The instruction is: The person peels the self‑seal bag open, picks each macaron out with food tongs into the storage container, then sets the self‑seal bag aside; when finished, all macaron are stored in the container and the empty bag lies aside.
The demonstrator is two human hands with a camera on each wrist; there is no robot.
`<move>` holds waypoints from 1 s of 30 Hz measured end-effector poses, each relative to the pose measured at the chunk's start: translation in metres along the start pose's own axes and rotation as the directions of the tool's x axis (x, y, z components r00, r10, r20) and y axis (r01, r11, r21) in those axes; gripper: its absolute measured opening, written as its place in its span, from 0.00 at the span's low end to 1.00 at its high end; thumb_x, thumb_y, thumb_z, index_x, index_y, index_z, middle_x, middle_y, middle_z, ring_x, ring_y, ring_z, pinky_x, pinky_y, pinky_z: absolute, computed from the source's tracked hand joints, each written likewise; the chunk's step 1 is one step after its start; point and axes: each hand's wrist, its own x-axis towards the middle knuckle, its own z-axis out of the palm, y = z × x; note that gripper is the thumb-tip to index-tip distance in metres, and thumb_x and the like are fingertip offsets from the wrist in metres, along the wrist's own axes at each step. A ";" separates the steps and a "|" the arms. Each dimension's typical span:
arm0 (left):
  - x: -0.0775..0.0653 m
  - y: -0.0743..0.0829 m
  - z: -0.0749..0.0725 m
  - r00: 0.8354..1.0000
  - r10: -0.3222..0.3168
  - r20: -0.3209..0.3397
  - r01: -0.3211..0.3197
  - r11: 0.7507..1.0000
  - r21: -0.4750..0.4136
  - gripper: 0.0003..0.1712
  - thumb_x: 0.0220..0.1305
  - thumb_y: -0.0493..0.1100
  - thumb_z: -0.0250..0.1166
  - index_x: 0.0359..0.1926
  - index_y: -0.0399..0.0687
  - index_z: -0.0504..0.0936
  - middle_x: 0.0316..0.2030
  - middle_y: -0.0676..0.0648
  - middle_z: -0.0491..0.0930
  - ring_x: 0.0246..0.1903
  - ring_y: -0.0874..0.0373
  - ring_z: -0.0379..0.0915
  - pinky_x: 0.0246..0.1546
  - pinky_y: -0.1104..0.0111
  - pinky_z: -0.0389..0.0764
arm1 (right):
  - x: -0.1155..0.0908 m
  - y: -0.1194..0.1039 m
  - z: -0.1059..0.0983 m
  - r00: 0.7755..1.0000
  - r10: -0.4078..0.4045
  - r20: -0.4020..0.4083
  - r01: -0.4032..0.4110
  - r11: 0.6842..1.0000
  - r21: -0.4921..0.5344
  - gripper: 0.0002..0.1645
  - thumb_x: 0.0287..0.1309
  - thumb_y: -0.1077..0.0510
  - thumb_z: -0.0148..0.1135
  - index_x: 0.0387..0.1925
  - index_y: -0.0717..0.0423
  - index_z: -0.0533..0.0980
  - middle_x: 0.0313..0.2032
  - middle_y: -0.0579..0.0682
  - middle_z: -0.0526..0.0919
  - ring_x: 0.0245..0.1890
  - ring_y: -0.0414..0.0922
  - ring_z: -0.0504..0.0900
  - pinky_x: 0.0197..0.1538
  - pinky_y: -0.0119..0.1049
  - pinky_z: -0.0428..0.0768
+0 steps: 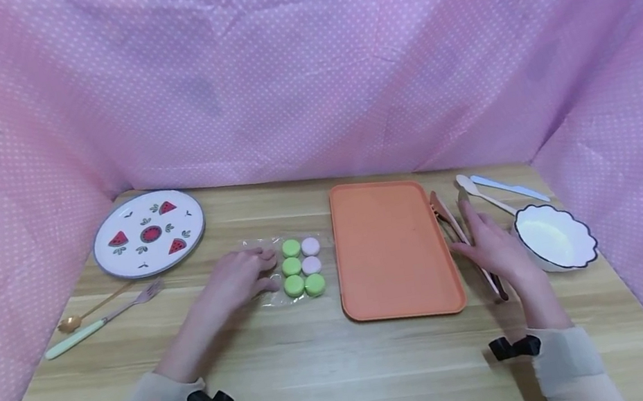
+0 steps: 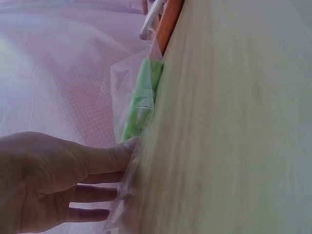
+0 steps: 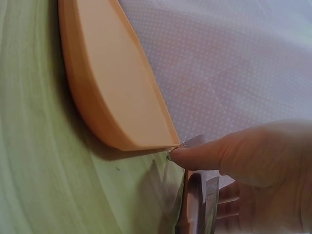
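In the head view, my left hand (image 1: 243,274) is at the left side of a clear plastic bag (image 1: 277,299) lying flat. Green macarons (image 1: 291,266) and two pale lilac ones (image 1: 311,265) sit in rows in it. The left wrist view has the thumb and fairly straight fingertips right at the bag's edge (image 2: 127,83). Right of the orange tray (image 1: 395,252), my right hand (image 1: 493,247) hovers with thumb and index finger spread. Below it lie a pinkish-brown knife (image 1: 453,218) and a dark-handled utensil (image 1: 501,287), partly hidden by the hand.
A round watermelon-patterned plate (image 1: 147,214) sits at the back left, near a gold spoon (image 1: 71,324) and a green-handled fork (image 1: 81,337). At the right are a scalloped white bowl (image 1: 556,237), a cream spoon (image 1: 485,195) and a blue knife (image 1: 509,187). Pink dotted cloth surrounds the table.
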 end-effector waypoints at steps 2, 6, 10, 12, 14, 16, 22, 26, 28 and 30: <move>0.001 0.001 0.001 1.000 -0.006 -0.013 0.006 1.000 0.007 0.27 0.51 0.57 0.69 0.51 0.53 0.82 0.48 0.46 0.82 0.46 0.46 0.79 0.46 0.52 0.79 | 0.000 0.001 0.001 1.000 0.005 -0.002 -0.005 1.000 -0.005 0.54 0.60 0.39 0.56 0.74 0.51 0.36 0.64 0.73 0.59 0.57 0.71 0.68 0.50 0.68 0.69; 0.002 0.001 0.003 0.999 -0.006 -0.048 0.007 0.999 0.031 0.20 0.51 0.55 0.70 0.45 0.55 0.84 0.42 0.48 0.83 0.41 0.48 0.80 0.39 0.53 0.80 | 0.001 0.002 0.001 1.000 0.025 0.018 -0.025 1.000 -0.005 0.55 0.61 0.40 0.54 0.73 0.57 0.34 0.64 0.74 0.58 0.59 0.71 0.66 0.53 0.68 0.67; 0.003 0.002 0.004 0.998 0.006 -0.069 -0.002 0.999 0.051 0.14 0.51 0.54 0.70 0.38 0.55 0.85 0.36 0.50 0.83 0.37 0.51 0.79 0.36 0.56 0.80 | 0.001 0.002 0.001 0.998 0.050 0.027 -0.050 0.999 -0.001 0.55 0.61 0.40 0.54 0.72 0.62 0.36 0.62 0.75 0.60 0.57 0.70 0.68 0.55 0.70 0.63; 0.003 0.003 0.005 0.997 0.009 -0.076 -0.005 0.999 0.052 0.12 0.50 0.53 0.71 0.35 0.55 0.84 0.34 0.51 0.82 0.36 0.53 0.79 0.37 0.57 0.80 | 0.002 0.002 0.000 0.998 0.052 0.024 -0.052 0.999 0.006 0.54 0.61 0.40 0.55 0.71 0.64 0.39 0.58 0.74 0.65 0.53 0.69 0.72 0.51 0.67 0.68; 0.003 0.005 0.005 0.996 0.009 -0.087 -0.004 0.998 0.060 0.11 0.50 0.52 0.71 0.35 0.55 0.84 0.34 0.51 0.83 0.36 0.53 0.79 0.36 0.58 0.80 | 0.001 0.003 0.000 0.999 0.048 0.018 -0.048 0.999 0.016 0.51 0.61 0.41 0.54 0.70 0.65 0.42 0.55 0.72 0.68 0.49 0.67 0.75 0.47 0.64 0.71; 0.004 0.006 0.005 0.995 0.012 -0.100 -0.006 0.998 0.064 0.10 0.51 0.50 0.71 0.35 0.55 0.85 0.33 0.52 0.83 0.35 0.54 0.78 0.36 0.59 0.79 | 0.001 0.003 -0.001 0.999 0.032 0.000 -0.032 0.999 0.030 0.45 0.62 0.44 0.55 0.66 0.66 0.48 0.48 0.69 0.72 0.44 0.64 0.77 0.40 0.58 0.75; 0.004 0.006 0.007 0.989 0.053 -0.138 -0.040 0.995 0.093 0.03 0.54 0.43 0.69 0.29 0.59 0.86 0.29 0.53 0.83 0.28 0.56 0.75 0.29 0.62 0.76 | 0.001 0.004 -0.008 0.997 0.002 -0.075 0.005 0.996 0.088 0.21 0.60 0.52 0.56 0.44 0.63 0.61 0.30 0.58 0.71 0.28 0.53 0.73 0.26 0.42 0.72; 0.005 0.005 0.009 0.984 0.072 -0.165 -0.058 0.995 0.084 0.05 0.54 0.42 0.69 0.24 0.58 0.85 0.27 0.53 0.83 0.26 0.57 0.76 0.28 0.61 0.77 | 0.000 0.004 -0.013 0.993 -0.035 -0.113 0.051 0.989 0.141 0.22 0.61 0.53 0.56 0.47 0.64 0.62 0.33 0.61 0.74 0.32 0.57 0.76 0.30 0.46 0.74; 0.005 0.005 0.010 0.982 0.073 -0.176 -0.060 0.995 0.081 0.06 0.55 0.41 0.68 0.23 0.57 0.85 0.27 0.53 0.83 0.26 0.56 0.78 0.29 0.61 0.78 | 0.001 0.003 -0.014 0.990 -0.052 -0.130 0.073 0.984 0.162 0.25 0.62 0.52 0.55 0.52 0.65 0.62 0.42 0.66 0.75 0.41 0.63 0.77 0.37 0.53 0.75; 0.005 0.005 0.010 0.981 0.068 -0.183 -0.054 0.995 0.083 0.07 0.56 0.40 0.68 0.24 0.57 0.85 0.28 0.52 0.84 0.26 0.56 0.79 0.29 0.61 0.79 | 0.002 0.002 -0.014 0.988 -0.072 -0.140 0.097 0.978 0.185 0.29 0.63 0.51 0.55 0.59 0.64 0.61 0.54 0.68 0.72 0.53 0.67 0.72 0.46 0.61 0.72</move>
